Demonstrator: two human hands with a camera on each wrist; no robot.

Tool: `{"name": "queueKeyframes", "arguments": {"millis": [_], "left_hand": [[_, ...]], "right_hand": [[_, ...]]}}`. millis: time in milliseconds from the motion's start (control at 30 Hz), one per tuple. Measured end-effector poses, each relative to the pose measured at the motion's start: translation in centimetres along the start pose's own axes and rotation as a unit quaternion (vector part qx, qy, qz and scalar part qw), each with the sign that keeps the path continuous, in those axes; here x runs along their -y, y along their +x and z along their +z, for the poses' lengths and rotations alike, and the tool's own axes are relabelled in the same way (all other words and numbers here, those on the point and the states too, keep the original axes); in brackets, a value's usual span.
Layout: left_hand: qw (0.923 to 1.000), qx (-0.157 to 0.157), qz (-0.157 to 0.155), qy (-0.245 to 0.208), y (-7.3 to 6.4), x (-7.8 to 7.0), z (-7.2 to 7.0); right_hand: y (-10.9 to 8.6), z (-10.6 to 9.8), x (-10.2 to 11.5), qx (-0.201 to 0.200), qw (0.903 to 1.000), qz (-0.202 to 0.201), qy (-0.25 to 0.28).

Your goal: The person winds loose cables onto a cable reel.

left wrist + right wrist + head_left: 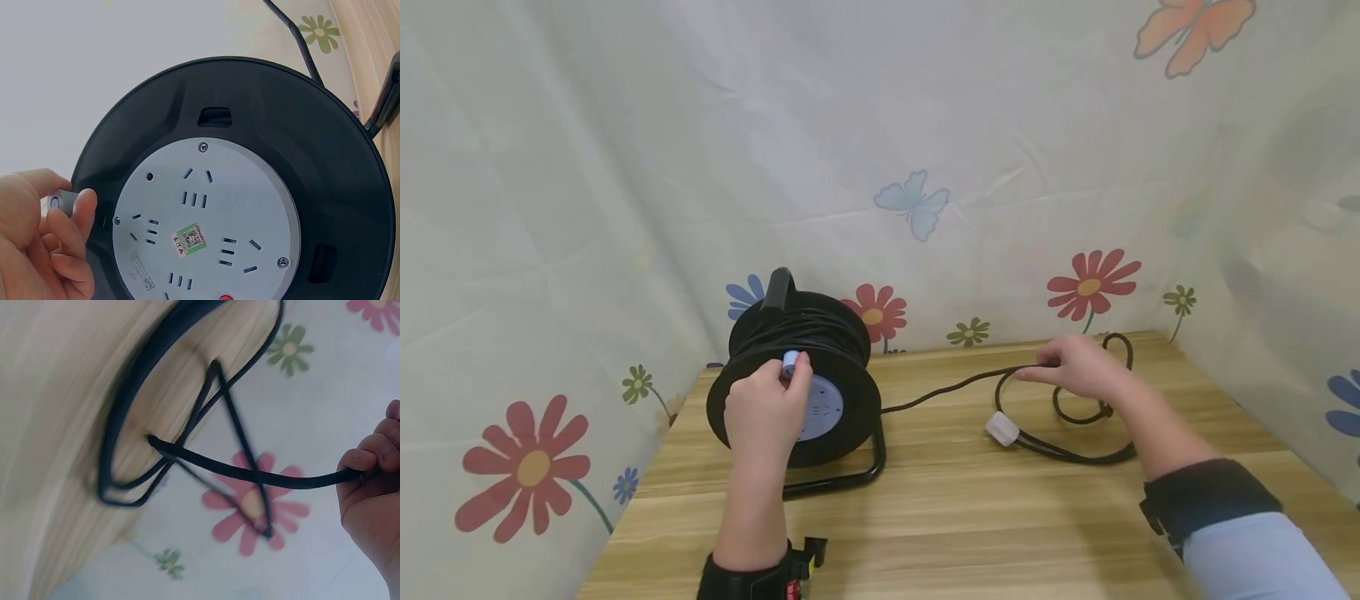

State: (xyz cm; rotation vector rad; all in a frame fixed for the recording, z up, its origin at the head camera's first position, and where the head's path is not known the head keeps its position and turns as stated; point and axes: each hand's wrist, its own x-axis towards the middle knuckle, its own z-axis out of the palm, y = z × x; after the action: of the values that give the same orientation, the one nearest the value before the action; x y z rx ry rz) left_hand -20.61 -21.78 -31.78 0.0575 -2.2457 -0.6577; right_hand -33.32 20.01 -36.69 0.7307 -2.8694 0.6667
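Note:
A black cable reel (857, 400) stands on the left part of the table, with black cable wound on its drum. Its front carries a pale blue-grey socket panel (250, 194). My left hand (765, 421) pinches the small grey crank knob (61, 201) at the edge of the reel's front disc. Away to the right, my right hand (1086, 368) holds the black cable (951, 387) between thumb and fingers, a little above the table. From that hand the cable runs left to the reel. Loose loops of cable (125, 412) lie around and below the right hand.
A white plug-like block (1002, 428) lies on the wooden table (970, 533) beside the loops. The reel has a black top handle (778, 292) and a tubular stand (842, 482). Flowered cloth (775, 125) hangs behind and along both sides.

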Motion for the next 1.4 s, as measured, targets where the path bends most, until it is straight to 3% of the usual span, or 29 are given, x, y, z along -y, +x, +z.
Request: {"name": "queueKeyframes", "arguments": {"millis": [167,333,1000,1400], "left_hand": [[1.0,0.003,0.0,0.0,-0.1,0.0,-0.1],[1.0,0.0,0.001,-0.003,-0.2,-0.1,-0.1],[0.9999,-0.003,0.015,0.001,0.0,-0.3,-0.1],[0.9992,0.017,0.033,-0.013,-0.4,-0.9,0.6]], "right_hand": [[-1.0,-0.8,-2.1,-0.017,0.9988,0.04,-0.024],[-1.3,-1.1,-2.6,-0.014,0.998,0.058,-0.017],[-1.4,-0.9,-1.9,-0.023,0.9986,0.044,-0.018],[-1.0,-0.7,-0.7,-0.012,0.9987,0.045,-0.022]]}}
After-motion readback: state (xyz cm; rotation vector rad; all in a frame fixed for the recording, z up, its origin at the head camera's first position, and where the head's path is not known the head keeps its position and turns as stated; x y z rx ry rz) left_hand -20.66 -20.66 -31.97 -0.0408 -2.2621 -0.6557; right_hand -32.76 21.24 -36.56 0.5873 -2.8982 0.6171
